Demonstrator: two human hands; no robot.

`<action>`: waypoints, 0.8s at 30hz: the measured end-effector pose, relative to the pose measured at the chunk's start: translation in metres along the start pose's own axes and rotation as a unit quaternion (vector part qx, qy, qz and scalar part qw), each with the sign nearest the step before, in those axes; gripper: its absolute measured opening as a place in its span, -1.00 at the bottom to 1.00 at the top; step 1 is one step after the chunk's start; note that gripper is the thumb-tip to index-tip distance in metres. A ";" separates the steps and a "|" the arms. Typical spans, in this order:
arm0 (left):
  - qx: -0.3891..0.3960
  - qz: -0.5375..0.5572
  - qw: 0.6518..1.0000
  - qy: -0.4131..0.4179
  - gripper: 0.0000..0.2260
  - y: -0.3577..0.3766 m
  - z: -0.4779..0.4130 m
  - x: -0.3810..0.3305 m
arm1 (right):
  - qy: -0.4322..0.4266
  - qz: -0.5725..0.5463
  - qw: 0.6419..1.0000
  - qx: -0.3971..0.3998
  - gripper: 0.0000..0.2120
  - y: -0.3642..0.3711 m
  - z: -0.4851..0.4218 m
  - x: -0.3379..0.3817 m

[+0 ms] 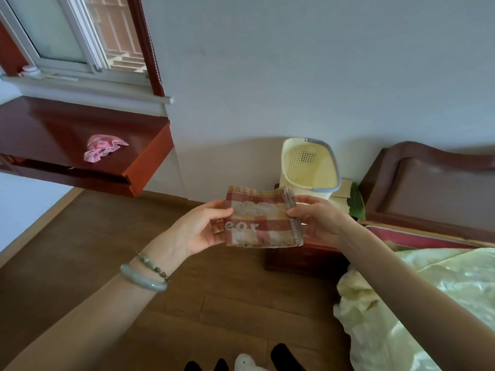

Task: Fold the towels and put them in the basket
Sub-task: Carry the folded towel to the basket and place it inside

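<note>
Towel (263, 218): folded small, in mid-air at centre. Your left hand (199, 228) pinches its 9 o'clock edge and your right hand (316, 219) its 3 o'clock edge.
Basket (310, 164): 1 o'clock, just beyond, mouth facing you.
Pink cloth (103, 147): on the desk (53, 129), 10 o'clock.
Risk: if you loosen either pinch, the layers will likely fall open.

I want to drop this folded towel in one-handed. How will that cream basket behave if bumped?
The basket looks like thin perforated plastic, so probably light and easy to shove. It appears empty and fairly tall, so a knock near the rim might tip it. Its walls seem stiff; the small towel should land without deforming them.
</note>
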State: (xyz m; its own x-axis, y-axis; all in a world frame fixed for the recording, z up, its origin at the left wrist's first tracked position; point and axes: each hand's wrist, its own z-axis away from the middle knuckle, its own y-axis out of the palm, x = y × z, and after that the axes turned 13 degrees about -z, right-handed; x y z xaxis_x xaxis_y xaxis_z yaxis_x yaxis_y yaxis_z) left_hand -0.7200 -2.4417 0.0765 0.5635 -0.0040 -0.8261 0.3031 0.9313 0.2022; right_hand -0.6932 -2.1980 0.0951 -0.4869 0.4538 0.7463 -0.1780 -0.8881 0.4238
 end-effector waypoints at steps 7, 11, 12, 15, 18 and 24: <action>0.011 -0.009 1.000 -0.014 -0.72 -0.009 -0.095 -0.048 | -0.004 -0.003 1.000 -0.020 -0.66 -0.010 -0.083 0.048; 0.030 -0.034 0.999 -0.020 -0.75 -0.018 -0.156 -0.080 | -0.016 -0.026 0.998 -0.055 -0.59 -0.011 -0.131 0.073; 0.036 -0.040 0.998 -0.023 -0.75 -0.022 -0.172 -0.090 | -0.018 -0.030 0.998 -0.060 -0.59 -0.011 -0.144 0.079; 0.063 -0.063 0.996 -0.028 -0.74 -0.033 -0.222 -0.121 | -0.026 -0.051 0.995 -0.083 -0.57 -0.009 -0.182 0.098; 0.091 -0.100 0.990 -0.031 -0.75 -0.040 -0.272 -0.158 | -0.037 -0.087 0.989 -0.114 -0.56 -0.006 -0.220 0.118; 0.162 -0.170 0.971 -0.036 -0.78 -0.041 -0.361 -0.224 | -0.081 -0.155 0.971 -0.161 -0.66 -0.005 -0.277 0.153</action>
State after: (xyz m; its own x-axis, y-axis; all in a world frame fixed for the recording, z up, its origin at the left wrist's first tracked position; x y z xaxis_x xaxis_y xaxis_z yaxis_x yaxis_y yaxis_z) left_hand -1.1362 -2.3477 0.0638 0.4368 -0.3284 -0.8374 0.7013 0.7073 0.0884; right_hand -1.0036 -2.1450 0.0647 -0.2311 0.6849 0.6910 -0.5652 -0.6726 0.4777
